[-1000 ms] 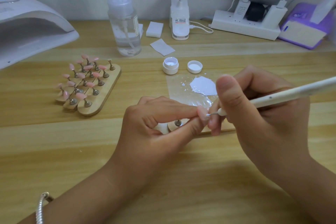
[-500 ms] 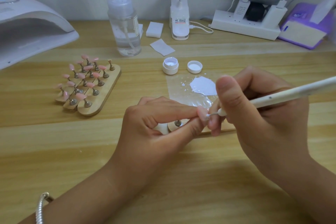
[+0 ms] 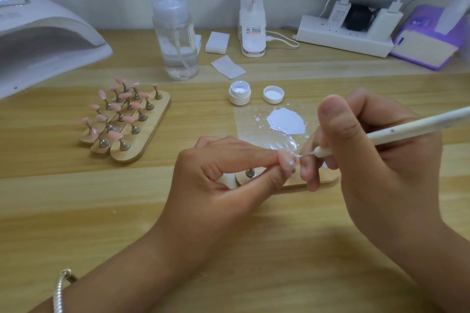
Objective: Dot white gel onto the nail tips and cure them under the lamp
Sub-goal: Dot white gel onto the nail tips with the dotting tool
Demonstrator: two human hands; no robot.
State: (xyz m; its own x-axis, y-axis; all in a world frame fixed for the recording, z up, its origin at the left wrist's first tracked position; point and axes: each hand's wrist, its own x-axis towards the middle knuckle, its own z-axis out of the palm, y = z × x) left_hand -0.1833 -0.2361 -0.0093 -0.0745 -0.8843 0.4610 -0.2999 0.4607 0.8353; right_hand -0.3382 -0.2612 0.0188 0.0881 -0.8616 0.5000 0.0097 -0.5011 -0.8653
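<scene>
Two hands dot a pale pink nail tip (image 3: 286,160) at a wooden table (image 3: 229,249)
The left hand (image 3: 216,180) pinches the tip between thumb and forefinger, just above a small wooden holder strip (image 3: 315,181). The right hand (image 3: 376,160) grips a slim white dotting pen (image 3: 407,130) in curled fingers, its metal point touching the tip. A white gel puddle (image 3: 286,121) lies just behind; a white arched curing lamp (image 3: 45,40) stands far left
</scene>
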